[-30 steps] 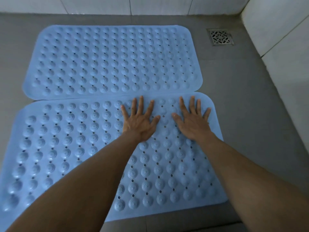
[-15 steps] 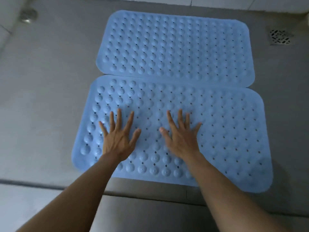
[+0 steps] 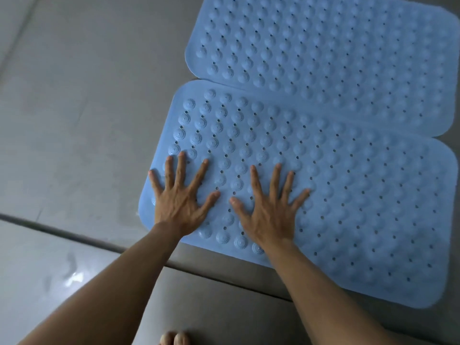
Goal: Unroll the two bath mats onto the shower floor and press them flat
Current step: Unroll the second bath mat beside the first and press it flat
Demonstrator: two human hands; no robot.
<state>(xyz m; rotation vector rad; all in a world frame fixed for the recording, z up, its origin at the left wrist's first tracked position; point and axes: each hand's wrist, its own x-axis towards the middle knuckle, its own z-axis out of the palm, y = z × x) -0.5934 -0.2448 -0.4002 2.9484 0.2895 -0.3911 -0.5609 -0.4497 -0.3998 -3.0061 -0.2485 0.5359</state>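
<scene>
Near bath mat (image 3: 348, 195) is being pressed down under two flat hands.

The near bath mat is lying unrolled on the grey shower floor (image 3: 87, 108), its bumps facing up. Its long far edge is meeting the far bath mat (image 3: 336, 58), which is also lying open; whether the two edges are overlapping cannot be told. The left hand (image 3: 179, 202) is pressing palm-down on the mat's left end, close to the front corner, with its fingers straight and spread wide and the little finger reaching almost to the mat's edge. The right hand (image 3: 268, 215) is pressing palm-down just beside it, fingers likewise splayed wide, the two thumbs pointing toward each other without touching. Toes (image 3: 174, 338) are showing at the bottom edge.
</scene>
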